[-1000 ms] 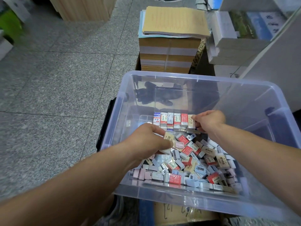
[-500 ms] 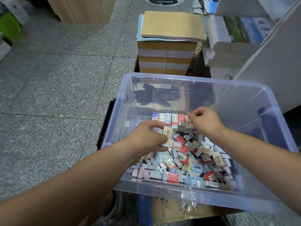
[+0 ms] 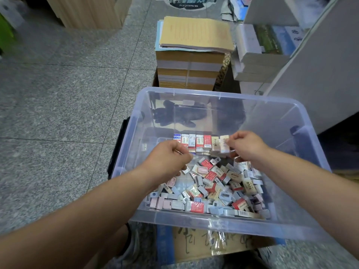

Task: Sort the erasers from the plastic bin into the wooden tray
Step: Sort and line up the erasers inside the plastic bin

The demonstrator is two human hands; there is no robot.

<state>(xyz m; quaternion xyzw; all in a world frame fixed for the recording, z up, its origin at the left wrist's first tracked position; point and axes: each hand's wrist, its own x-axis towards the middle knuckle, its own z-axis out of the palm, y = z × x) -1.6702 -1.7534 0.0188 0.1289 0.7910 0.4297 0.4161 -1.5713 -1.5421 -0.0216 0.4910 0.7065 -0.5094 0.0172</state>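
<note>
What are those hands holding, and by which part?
The right hand pinches a beige eraser by its right edge; the left hand is curled, contents hidden.

**Count in the bin**

I see one plastic bin [image 3: 303,121]. Six erasers [image 3: 199,141] stand in a row, a seventh eraser [image 3: 224,145] sits in my right grip [image 3: 246,147], and there is one loose heap [image 3: 213,183], too many to count.

Stack of tan paper [image 3: 191,61] on grey tiled floor [image 3: 58,98], white boxes [image 3: 256,61] beside
</note>
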